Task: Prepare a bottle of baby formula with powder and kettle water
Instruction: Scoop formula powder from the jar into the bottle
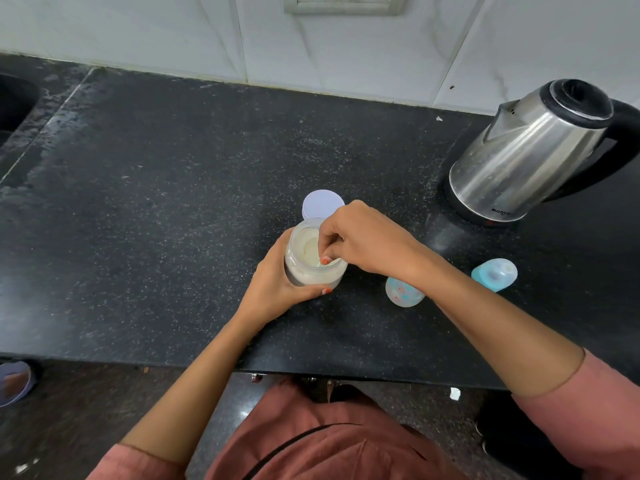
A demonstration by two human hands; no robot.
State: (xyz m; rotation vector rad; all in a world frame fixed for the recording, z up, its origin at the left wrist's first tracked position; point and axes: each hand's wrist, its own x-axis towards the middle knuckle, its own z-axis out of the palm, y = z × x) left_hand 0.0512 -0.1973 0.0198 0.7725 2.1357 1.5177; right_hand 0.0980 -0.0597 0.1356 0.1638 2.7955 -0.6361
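Note:
An open clear jar of cream-white formula powder stands on the black counter. My left hand wraps around the jar's left side. My right hand reaches into the jar's mouth, fingertips pinched on what looks like a pale scoop, mostly hidden. The jar's pale lilac lid lies flat just behind it. A small clear baby bottle with blue print stands uncapped to the right, partly under my right forearm. Its blue teat cap sits farther right. A steel kettle stands at the back right.
A sink is set into the counter at the far left. White wall tiles and a switch plate run along the back. The counter's front edge crosses near my waist. A lilac item lies on the floor at the left.

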